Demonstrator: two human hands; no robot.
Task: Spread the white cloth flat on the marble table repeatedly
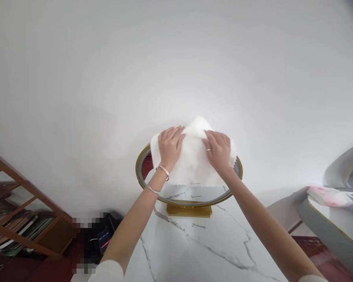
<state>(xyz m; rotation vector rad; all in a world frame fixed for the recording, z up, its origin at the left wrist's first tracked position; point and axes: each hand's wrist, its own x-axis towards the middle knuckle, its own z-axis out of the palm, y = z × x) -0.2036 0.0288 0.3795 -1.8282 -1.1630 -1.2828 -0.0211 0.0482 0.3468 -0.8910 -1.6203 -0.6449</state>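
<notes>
A round mirror [191, 195] with a gold rim and gold base stands on a white marble table [211, 250] against a white wall. A white cloth [193, 156] is spread over the upper part of the mirror. My left hand [170, 145] lies flat on the cloth's left side, fingers stretched out. My right hand [218, 150], with a ring, presses flat on the cloth's right side. Bracelets sit on my left wrist.
A wooden shelf [20, 219] with books stands low at the left. Dark items sit on the floor beside it. At the right a grey-edged table [326, 219] carries a pink-and-white packet [329, 196].
</notes>
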